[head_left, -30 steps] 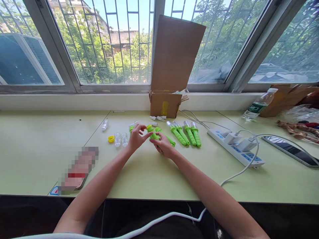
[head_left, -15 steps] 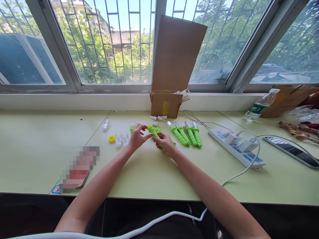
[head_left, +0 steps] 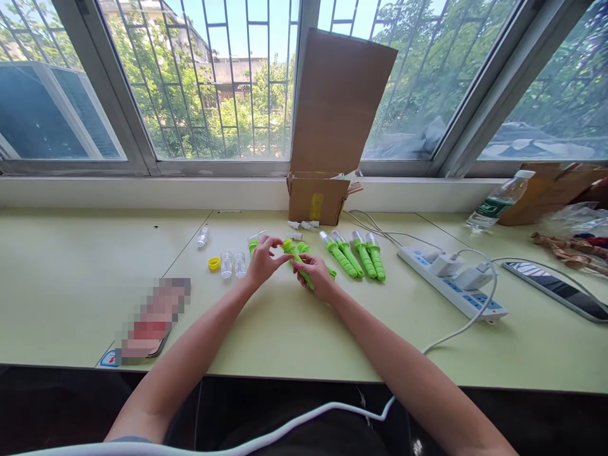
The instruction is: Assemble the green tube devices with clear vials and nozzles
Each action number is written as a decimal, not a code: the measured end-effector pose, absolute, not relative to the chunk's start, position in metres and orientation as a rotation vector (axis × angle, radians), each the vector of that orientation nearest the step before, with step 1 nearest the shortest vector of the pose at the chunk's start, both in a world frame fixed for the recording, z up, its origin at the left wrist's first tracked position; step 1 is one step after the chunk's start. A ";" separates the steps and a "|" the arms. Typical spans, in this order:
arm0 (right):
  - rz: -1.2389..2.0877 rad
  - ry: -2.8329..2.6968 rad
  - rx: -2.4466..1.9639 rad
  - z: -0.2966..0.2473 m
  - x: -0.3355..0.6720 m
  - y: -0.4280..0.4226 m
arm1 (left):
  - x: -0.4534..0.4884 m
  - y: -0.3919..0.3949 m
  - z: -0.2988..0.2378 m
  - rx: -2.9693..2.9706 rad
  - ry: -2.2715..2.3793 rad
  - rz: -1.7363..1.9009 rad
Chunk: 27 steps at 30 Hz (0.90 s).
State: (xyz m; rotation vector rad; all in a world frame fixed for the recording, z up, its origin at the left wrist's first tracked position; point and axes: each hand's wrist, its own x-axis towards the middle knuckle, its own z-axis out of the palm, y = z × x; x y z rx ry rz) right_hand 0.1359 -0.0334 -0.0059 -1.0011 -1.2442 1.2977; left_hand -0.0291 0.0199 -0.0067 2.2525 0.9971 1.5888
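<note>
A green handle [head_left: 293, 251], topped with a yellow ring [head_left: 286, 243], slants between the two hands above the table [head_left: 266, 342], its ringed end toward 11 o'clock and its lower end toward 5 o'clock. The right hand [head_left: 314, 273] grips its lower part. The left hand [head_left: 262, 261], fingers bent, holds the ringed end between thumb and forefinger.

A second green handle [head_left: 303, 247] lies just beyond the right hand, partly hidden by it. At 9 o'clock, past the left hand, stand two clear cups [head_left: 227, 266] just beside each other, with a loose yellow ring [head_left: 214, 263] near them. A clear piece [head_left: 203, 237] sits between 9 and 10 o'clock.

At 3 o'clock lie four green handles with clear tops [head_left: 342, 261], then a power strip [head_left: 449, 285] with plugs in it. Small white pieces [head_left: 304, 225] lie at 12 o'clock, before an open cardboard box [head_left: 308, 199]. A partly blurred phone [head_left: 154, 320] lies at 8 o'clock; a water bottle [head_left: 494, 206] leans between 2 and 3.
</note>
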 end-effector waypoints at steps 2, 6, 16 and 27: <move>1.295 -1.238 -1.004 -0.007 0.136 -0.033 | -0.028 0.020 -0.008 2.222 0.996 1.588; 1.297 -1.238 -1.022 -0.008 0.135 -0.033 | -0.026 0.019 -0.009 2.141 0.970 1.591; 1.288 -1.349 -0.967 -0.006 0.132 -0.036 | -0.025 0.021 -0.008 2.017 0.942 1.563; 1.369 -1.205 -0.959 -0.016 0.134 -0.029 | -0.021 0.022 -0.008 1.891 0.964 1.528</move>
